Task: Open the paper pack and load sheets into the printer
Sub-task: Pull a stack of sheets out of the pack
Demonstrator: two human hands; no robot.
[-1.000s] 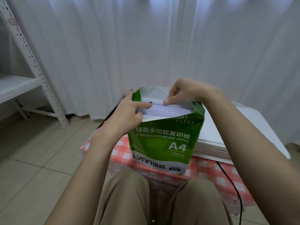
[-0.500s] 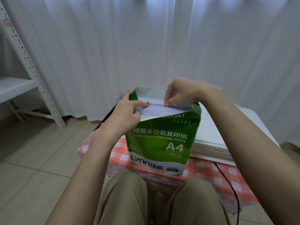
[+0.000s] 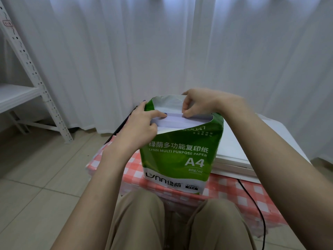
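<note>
White curtains (image 3: 162,51) are hanging behind a low table under a red-and-white checked cloth (image 3: 133,170), where a green A4 paper pack (image 3: 178,156) is standing upright with its top torn open, just beside a flat white printer (image 3: 232,156). The left hand (image 3: 138,127) is gripping the pack's upper corner, its forefinger lying across the white sheets (image 3: 180,120). The right hand (image 3: 198,103) is pinching the sheets' top edges between its fingertips.

Soft daylight diffused through the white curtain (image 3: 162,42), scene evenly and brightly lit, shadows kept faint on the floor (image 3: 36,168), no glare seen, straight shelf frame (image 3: 27,60) bent by wide-angle distortion, forearms slightly blurred near the edges
</note>
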